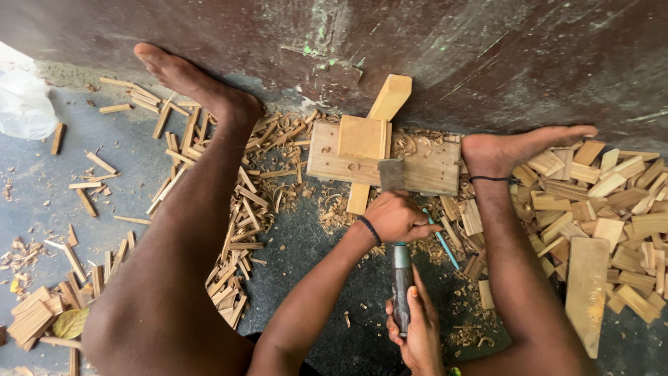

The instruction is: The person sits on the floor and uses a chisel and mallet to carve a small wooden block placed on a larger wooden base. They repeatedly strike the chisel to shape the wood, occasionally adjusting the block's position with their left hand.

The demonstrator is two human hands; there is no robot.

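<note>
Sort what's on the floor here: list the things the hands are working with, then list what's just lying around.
In use:
left hand steadying the blade
wide chisel, blade on the wooden block
right hand on the chisel handle
wooden block, with a cross-piece on it

Lying about:
blue pen
scattered wood sticks
pile of flat offcuts
shavings
white plastic bag

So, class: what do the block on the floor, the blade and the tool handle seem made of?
Block: pale raw wood, visible grain, unfinished.
Blade: likely steel, dull flat grey.
Tool handle: unclear, perhaps dark metal or worn wood, with a paler band, gripped by the right hand; left hand steadies the blade.
</note>
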